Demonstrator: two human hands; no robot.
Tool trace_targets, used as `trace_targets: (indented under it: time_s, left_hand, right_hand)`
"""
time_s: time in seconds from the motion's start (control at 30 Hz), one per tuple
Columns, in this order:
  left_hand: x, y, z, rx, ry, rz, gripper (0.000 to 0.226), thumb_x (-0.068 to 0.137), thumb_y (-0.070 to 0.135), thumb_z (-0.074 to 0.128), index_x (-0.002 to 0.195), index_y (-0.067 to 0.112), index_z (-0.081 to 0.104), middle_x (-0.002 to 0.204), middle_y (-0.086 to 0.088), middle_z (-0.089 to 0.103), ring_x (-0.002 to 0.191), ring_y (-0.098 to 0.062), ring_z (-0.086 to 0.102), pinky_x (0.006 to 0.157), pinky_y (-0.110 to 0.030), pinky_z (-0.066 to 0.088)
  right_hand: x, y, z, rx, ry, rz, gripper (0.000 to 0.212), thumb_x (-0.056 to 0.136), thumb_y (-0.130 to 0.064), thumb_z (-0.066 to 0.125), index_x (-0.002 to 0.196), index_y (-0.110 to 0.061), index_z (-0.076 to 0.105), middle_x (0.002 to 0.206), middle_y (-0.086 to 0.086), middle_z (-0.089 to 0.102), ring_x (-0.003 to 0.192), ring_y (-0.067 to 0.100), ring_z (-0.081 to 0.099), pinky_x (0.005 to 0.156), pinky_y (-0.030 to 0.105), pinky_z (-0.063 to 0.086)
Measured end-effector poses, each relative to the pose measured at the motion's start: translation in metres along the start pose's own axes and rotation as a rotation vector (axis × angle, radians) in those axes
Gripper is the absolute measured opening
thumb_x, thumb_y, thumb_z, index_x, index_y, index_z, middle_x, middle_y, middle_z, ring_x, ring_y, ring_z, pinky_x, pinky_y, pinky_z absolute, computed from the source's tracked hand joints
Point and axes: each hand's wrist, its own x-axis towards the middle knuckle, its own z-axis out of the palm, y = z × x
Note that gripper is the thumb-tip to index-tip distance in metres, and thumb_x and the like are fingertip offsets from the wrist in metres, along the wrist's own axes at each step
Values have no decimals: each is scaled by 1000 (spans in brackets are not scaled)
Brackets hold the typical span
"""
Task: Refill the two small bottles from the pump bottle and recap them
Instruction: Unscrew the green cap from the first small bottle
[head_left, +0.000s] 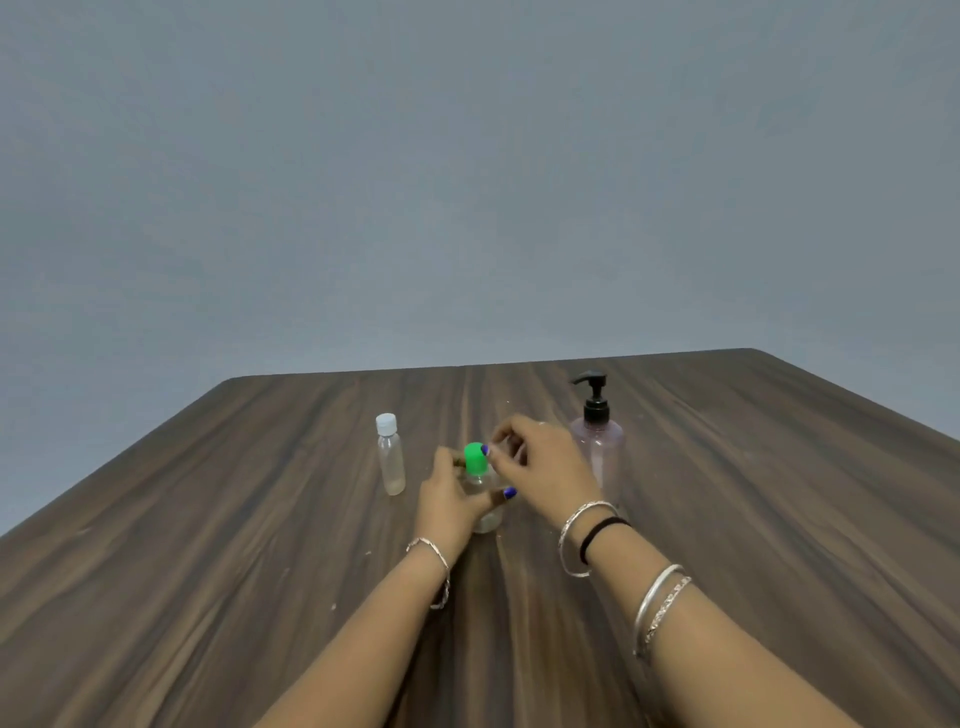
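We've got our left hand wrapped round the little bottle mid-bench, right hand pinching its green cap. Light, slick plastic, probably tips easily, so we'd hold the body low and twist the cap's sides.

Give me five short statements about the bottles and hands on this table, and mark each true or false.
1. The left hand holds the green-capped bottle. True.
2. The white-capped bottle lies on its side. False: it stands upright.
3. The pump bottle stands behind the right hand. True.
4. The right hand presses the pump. False: its fingers are at the green cap.
5. Both small bottles are uncapped. False: both wear caps.
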Motion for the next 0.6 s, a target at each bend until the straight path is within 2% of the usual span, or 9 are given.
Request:
trace_targets:
  time_s: [0.07,0.13,0.2,0.27,0.33,0.37,0.47,0.6]
  left_hand:
    - [-7,-2,-7,-9,6,9,45,63,15,83,78,21,41,79,4,59,71,-9,56,56,-8,40]
    - [-10,-7,-10,-32,14,7,43,62,13,83,74,25,44,77,6,61,73,-9,59,62,-12,44]
    - [-11,-13,-12,-52,27,19,36,61,11,83,79,22,53,80,5,65,79,-12,64,71,-21,50]
    - [-9,-17,-13,-24,46,67,36,60,12,83,89,16,61,85,2,63,80,-9,62,73,-17,48]
    - [-6,-17,-14,22,49,111,38,61,10,81,95,9,64,86,3,57,78,-2,55,69,-8,42]
    - [-5,-18,-14,27,47,118,38,62,10,81,96,9,65,88,1,58,79,-5,56,69,-7,41]
    - [-3,-19,-12,-1,58,87,35,63,11,80,95,12,67,93,-5,67,87,-15,62,74,-20,47]
    - [-2,-19,-13,-35,24,57,31,61,14,82,90,15,69,82,1,69,78,-8,63,71,-16,48]
  right_hand:
    - [2,3,15,43,-23,38,21,81,-33,68,97,-19,65,84,-5,59,83,13,57,78,30,50]
    - [3,7,30,103,-28,53,26,74,-34,75,94,-20,66,83,-8,60,81,9,55,73,20,47]
    - [3,5,41,159,8,66,27,69,-32,81,89,-20,67,78,-9,61,74,7,55,66,13,43]
    - [3,4,49,258,60,84,25,66,-24,84,84,-17,67,71,-10,60,67,4,54,60,6,40]
    - [4,3,53,343,94,100,23,66,-17,84,77,-19,64,68,-12,60,64,-1,54,59,4,42]
    - [5,2,53,373,102,104,24,66,-15,83,74,-22,62,68,-12,60,63,-2,54,59,4,43]
    - [7,4,56,429,97,106,22,69,-11,81,73,-23,63,67,-10,62,62,1,56,58,5,44]
    - [10,11,56,385,66,52,14,73,-8,77,83,-16,71,74,-4,67,67,3,60,62,3,44]
